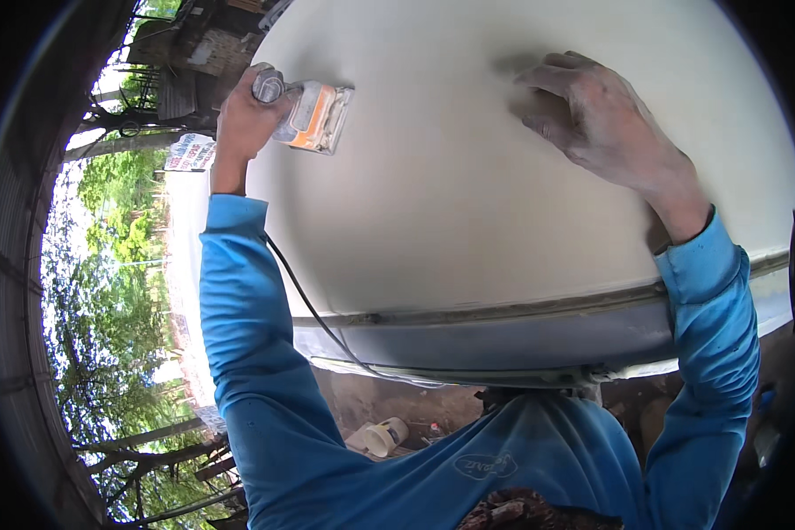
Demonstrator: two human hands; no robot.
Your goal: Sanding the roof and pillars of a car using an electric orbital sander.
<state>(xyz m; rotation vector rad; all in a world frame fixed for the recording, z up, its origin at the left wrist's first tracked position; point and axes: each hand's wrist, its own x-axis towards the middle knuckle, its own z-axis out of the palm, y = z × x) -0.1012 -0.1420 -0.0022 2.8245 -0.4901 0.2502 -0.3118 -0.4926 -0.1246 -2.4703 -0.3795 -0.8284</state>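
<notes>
a large, curved, off-white hull surface point(468, 203) fills the upper and middle part of the head view, with a grey band and a raised seam point(521, 309) running along its lower edge. a small electric palm sander point(314, 115), with an orange and white body and a pale sanding pad, is pressed flat against the hull near its upper left edge. the left hand point(247, 115) is clamped around the sander's grip, fingers wrapped tight over the top of the tool. a thin black power cord point(314, 309) is seen dropping from beside the left forearm, across the hull and past the seam. the right hand point(592, 115) is laid on the hull well apart from the sander, fingers spread and slightly bent, holding nothing, with the fingertips touching the pale surface. both hands look dusted with pale powder. both forearms are covered by bright blue long sleeves point(256, 353). below the hull, a white plastic cup point(384, 435) is lying on the dirt ground. trees and a sign board point(190, 152) are seen at the left rim.
</notes>
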